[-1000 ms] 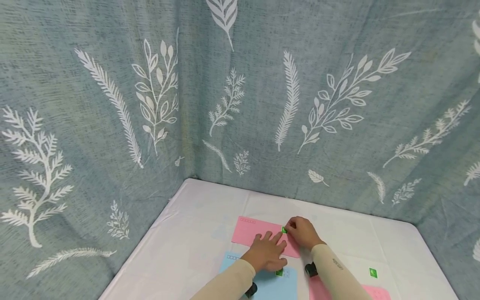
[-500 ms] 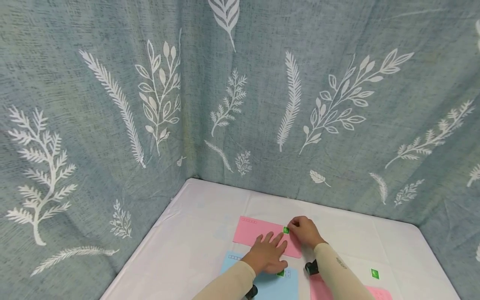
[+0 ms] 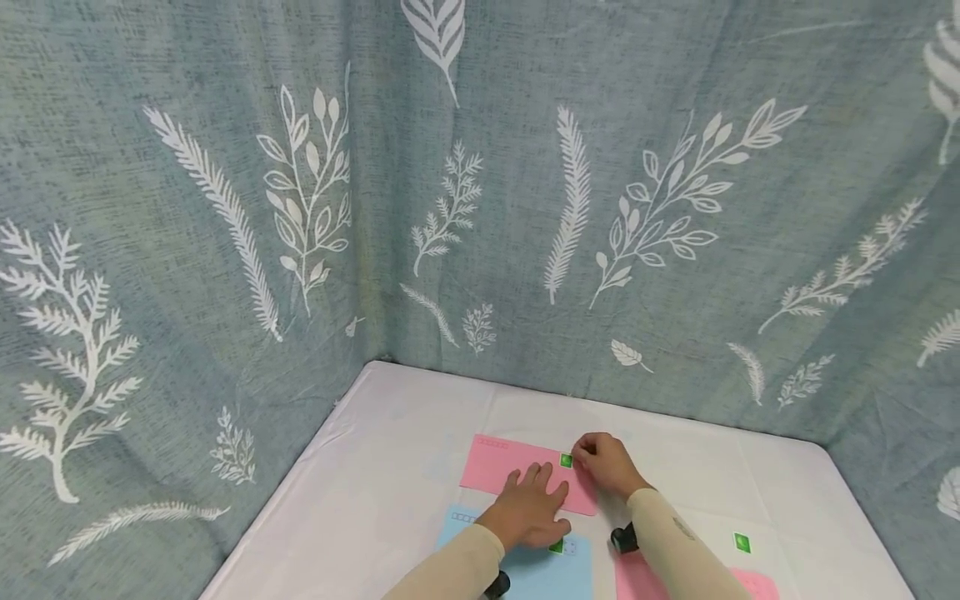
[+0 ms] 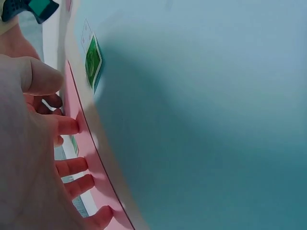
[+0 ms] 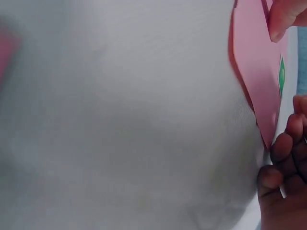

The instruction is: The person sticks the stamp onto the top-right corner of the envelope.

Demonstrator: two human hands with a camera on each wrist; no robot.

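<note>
A pink envelope (image 3: 491,467) lies flat on the table, with printed squares at its top left and a green stamp (image 3: 566,460) near its top right corner. My left hand (image 3: 525,507) rests on it, fingers spread straight across the lower middle; the left wrist view shows its fingertips (image 4: 82,183) pressed on the pink paper. My right hand (image 3: 609,467) is curled at the envelope's right end, thumb and forefinger pinching the edge just right of the stamp. In the right wrist view that hand (image 5: 288,158) covers the end of the envelope (image 5: 259,72), whose near edge bows slightly up.
A blue envelope (image 3: 558,575) lies under my left forearm, its own green stamp (image 3: 556,547) partly behind the thumb. Another pink envelope (image 3: 636,577) is mostly hidden by my right sleeve. A green stamp (image 3: 742,542) lies beyond it on the white tablecloth (image 3: 405,433). Patterned curtains (image 3: 517,192) enclose the table.
My right fingertips have drawn very slightly right, off the stamp's edge. My left hand stays spread on the pink envelope. The head view has shifted a little.
</note>
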